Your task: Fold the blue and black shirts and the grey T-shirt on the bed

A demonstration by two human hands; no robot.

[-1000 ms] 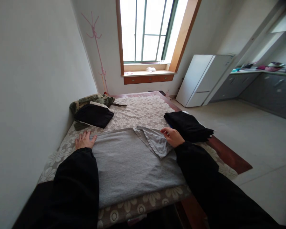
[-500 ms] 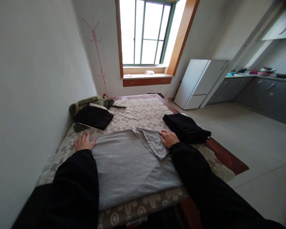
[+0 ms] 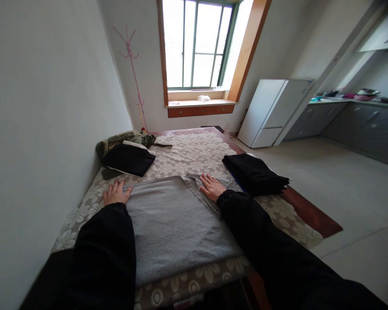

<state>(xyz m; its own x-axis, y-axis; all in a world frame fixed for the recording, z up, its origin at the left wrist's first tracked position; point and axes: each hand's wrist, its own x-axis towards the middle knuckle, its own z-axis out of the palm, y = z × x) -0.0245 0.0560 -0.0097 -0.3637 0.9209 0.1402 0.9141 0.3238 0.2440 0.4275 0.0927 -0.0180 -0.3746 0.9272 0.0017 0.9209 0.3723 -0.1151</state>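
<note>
A grey shirt [image 3: 177,224] lies folded on the flower-patterned cloth [image 3: 194,148] in front of me; the garment's exact kind is hard to make out, though a sleeve-like flap folds over at its upper right. My left hand [image 3: 117,193] rests with fingers spread at its upper left edge, partly on the cloth. Over the flap, my right hand [image 3: 212,187] lies flat with fingers stretched out. Neither hand grips anything.
Dark folded clothes [image 3: 254,174] are stacked at the right edge. On the left, a black folded garment [image 3: 129,159] lies against a camouflage-coloured bundle [image 3: 116,141] by the wall. Behind stand a pink coat rack [image 3: 134,73] and a white fridge [image 3: 268,114].
My right hand has slid left and slightly inward across the flap. My left hand stays at the upper left edge. The view has shifted slightly.
</note>
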